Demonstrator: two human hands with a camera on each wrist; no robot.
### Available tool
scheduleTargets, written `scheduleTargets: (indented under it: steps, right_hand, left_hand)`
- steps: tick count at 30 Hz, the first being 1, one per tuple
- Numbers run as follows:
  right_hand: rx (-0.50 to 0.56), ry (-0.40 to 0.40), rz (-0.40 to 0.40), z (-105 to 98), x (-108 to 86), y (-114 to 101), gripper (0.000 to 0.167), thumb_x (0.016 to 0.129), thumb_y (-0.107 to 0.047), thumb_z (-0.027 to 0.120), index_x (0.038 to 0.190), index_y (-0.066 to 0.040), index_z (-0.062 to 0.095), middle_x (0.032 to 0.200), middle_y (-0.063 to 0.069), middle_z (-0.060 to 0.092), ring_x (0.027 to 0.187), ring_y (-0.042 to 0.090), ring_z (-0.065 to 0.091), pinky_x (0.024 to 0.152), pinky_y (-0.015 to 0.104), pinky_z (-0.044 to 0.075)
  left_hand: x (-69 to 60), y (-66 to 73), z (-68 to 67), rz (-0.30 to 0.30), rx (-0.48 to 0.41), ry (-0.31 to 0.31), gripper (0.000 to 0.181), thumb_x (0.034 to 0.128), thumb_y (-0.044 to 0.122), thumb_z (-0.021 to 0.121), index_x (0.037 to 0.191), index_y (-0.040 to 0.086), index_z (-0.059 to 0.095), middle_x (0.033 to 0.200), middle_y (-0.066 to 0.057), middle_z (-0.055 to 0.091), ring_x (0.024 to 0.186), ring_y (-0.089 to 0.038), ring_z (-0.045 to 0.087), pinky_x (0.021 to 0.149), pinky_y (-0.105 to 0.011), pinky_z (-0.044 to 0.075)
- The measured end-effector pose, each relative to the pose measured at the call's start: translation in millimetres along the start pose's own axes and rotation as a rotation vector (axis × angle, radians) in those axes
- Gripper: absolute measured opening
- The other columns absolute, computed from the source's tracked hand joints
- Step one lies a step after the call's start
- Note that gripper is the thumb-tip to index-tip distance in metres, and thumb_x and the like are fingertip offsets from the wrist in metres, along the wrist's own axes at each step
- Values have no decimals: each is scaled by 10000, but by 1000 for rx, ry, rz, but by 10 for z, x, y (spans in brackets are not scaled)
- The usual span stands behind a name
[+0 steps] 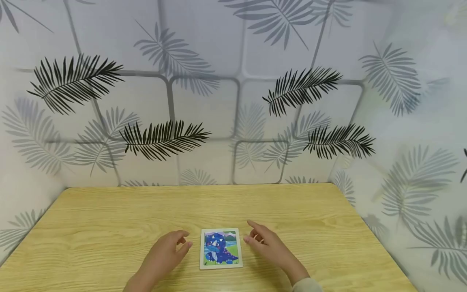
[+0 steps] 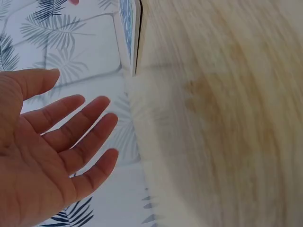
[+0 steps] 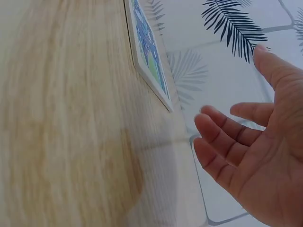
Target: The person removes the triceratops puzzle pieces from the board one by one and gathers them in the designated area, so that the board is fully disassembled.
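From where I stand, the left hand [image 1: 166,252] and the right hand [image 1: 268,244] rest in the air over the bench, fingers loosely parted and a little bent, holding nothing, palms turned toward each other. A pale sleeve [image 1: 307,285] shows at the right wrist. Between them, touching neither, the picture board [image 1: 220,248] lies flat, a blue horned dinosaur inside a cream rim. I'd judge it light and stiff, thin enough for one hand, with a face that may be slick (any loose pieces in it I can't make out from here). The best hold looks to be the two side edges of the rim, kept level, fingertips off the picture. Under it the bench [image 1: 109,223] is yellowish, wood-grained, apparently smooth. Past its far edge a pale backdrop [image 1: 208,109] rises, printed with black and grey fronds and rounded grey outlines; paper or cloth, I can't tell.
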State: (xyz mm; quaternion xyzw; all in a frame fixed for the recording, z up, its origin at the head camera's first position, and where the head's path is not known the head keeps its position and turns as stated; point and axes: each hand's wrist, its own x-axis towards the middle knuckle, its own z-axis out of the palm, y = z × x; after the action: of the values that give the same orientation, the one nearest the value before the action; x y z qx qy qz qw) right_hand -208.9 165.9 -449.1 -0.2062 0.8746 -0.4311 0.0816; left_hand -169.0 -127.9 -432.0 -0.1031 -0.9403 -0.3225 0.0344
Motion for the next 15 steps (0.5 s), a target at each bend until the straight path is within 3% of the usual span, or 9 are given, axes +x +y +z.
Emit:
scheduleTargets:
  steps: [4, 10, 15]
  right_hand:
    - [42, -71, -21, 11, 55, -16, 594, 957, -326, 553, 1430, -14, 376, 936, 16, 571, 761, 139, 500, 622, 238, 430]
    - [99, -158, -54, 65, 158, -35, 553, 942, -268, 587, 1422, -56, 412, 884, 29, 566, 673, 98, 441, 573, 226, 381]
    - [131, -197, -48, 127, 223, 3, 572, 922, -232, 621, 1430, -77, 407, 881, 23, 552, 682, 111, 434, 591, 227, 381]
  left_hand:
    - [53, -38, 54, 4, -128, -72, 276, 887, 170, 654, 1099, -6, 648, 877, -15, 645, 825, -182, 597, 744, -391, 510]
    - [165, -70, 105, 33, -225, -160, 308, 884, 199, 664, 1113, -5, 635, 870, -8, 627, 804, -158, 570, 718, -351, 493]
    - [253, -63, 142, -24, -308, -230, 309, 871, 155, 677, 1115, -27, 623, 841, -22, 586, 777, -162, 537, 666, -321, 477]
